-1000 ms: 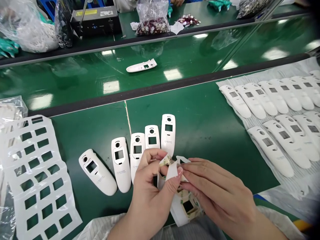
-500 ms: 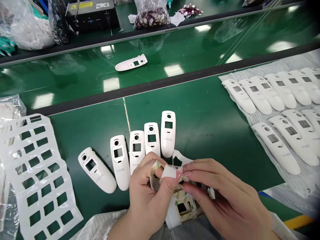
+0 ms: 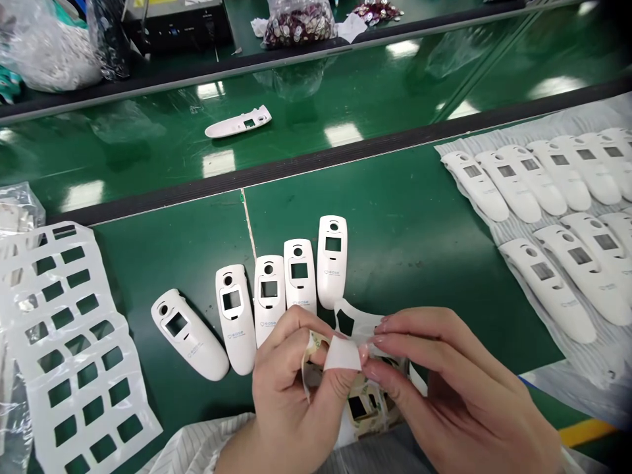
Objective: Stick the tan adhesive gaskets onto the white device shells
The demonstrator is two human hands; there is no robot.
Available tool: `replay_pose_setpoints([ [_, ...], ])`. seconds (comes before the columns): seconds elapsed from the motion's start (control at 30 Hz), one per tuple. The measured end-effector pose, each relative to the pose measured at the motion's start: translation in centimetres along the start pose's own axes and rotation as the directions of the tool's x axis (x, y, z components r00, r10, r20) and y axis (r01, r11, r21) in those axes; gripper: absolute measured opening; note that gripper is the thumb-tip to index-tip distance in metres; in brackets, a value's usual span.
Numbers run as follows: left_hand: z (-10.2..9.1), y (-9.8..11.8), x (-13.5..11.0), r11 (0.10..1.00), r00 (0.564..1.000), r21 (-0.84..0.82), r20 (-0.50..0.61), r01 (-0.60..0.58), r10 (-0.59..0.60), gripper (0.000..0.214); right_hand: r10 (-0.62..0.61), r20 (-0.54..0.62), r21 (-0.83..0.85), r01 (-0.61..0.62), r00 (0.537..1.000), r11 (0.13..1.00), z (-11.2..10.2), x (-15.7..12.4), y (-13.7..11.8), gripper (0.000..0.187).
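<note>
Sheet (image 3: 363, 321) of backed cut-outs, held between your two hands in front of your body, below the near ends of the shells (image 3: 239, 345). Your left hand (image 3: 296, 388) is curled, pinching the work; a printed strip (image 3: 315, 345) loops over its fingers, and a white tab (image 3: 342, 355) lies across the thumb. Whether the tab sticks to the skin or is merely pinned cannot be told. Your right hand (image 3: 459, 382) has its fingers drawn together, thumb against forefinger, pinching the work right beside the left thumb tip; the exact edge gripped is hidden.

The step in hand appears to be parting the tab from its backing. The next move seems to call for a firm right pinch and a slow, even pull with the left, lest the thin piece crease or fold onto itself.

Around the work: five shells stand in a loose fan before you; others lie in rows on a padded wrap (image 3: 513, 359) at your right; one lies beyond the black edging. A windowed lattice (image 3: 70, 367) lies flat at your left.
</note>
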State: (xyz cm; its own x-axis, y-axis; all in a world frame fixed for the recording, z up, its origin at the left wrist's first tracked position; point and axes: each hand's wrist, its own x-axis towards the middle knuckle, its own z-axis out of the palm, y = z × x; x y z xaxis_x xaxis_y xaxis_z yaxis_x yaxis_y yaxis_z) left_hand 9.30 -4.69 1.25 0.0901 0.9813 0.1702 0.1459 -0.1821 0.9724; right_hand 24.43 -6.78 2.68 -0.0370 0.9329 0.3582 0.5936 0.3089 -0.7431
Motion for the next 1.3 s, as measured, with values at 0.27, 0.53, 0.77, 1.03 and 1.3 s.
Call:
replay_pose_setpoints([
  [0.27, -0.1, -0.1, 0.2, 0.997, 0.998, 0.049, 0.008, -0.060, 0.060, 0.011, -0.030, 0.037, -0.049, 0.032, 0.999, 0.998, -0.4, 0.2, -0.2, 0.013],
  [0.53, 0.0, 0.1, 0.0, 0.998, 0.999, 0.038, -0.012, -0.048, 0.048, 0.014, -0.042, 0.102, 0.021, 0.040, 0.994, 0.999, -0.8, -0.7, 0.0, 0.024],
  [0.77, 0.1, 0.2, 0.2, 0.999, 0.999, 0.026, -0.020, -0.029, 0.030, 0.013, 0.001, 0.099, -0.053, 0.005, 0.995, 0.999, -0.4, -0.5, 0.1, 0.019],
  [1.03, 0.0, 0.2, 0.3, 0.999, 1.000, 0.043, -0.015, -0.024, 0.025, 0.015, -0.052, 0.080, -0.113, 0.061, 0.995, 0.992, -0.7, -0.3, -0.3, 0.018],
  [1.3, 0.0, 0.2, 0.2, 0.999, 1.000, 0.033, -0.006, -0.005, 0.006, 0.015, -0.071, 0.174, -0.023, 0.076, 0.982, 0.997, -1.2, 0.2, -0.3, 0.019],
])
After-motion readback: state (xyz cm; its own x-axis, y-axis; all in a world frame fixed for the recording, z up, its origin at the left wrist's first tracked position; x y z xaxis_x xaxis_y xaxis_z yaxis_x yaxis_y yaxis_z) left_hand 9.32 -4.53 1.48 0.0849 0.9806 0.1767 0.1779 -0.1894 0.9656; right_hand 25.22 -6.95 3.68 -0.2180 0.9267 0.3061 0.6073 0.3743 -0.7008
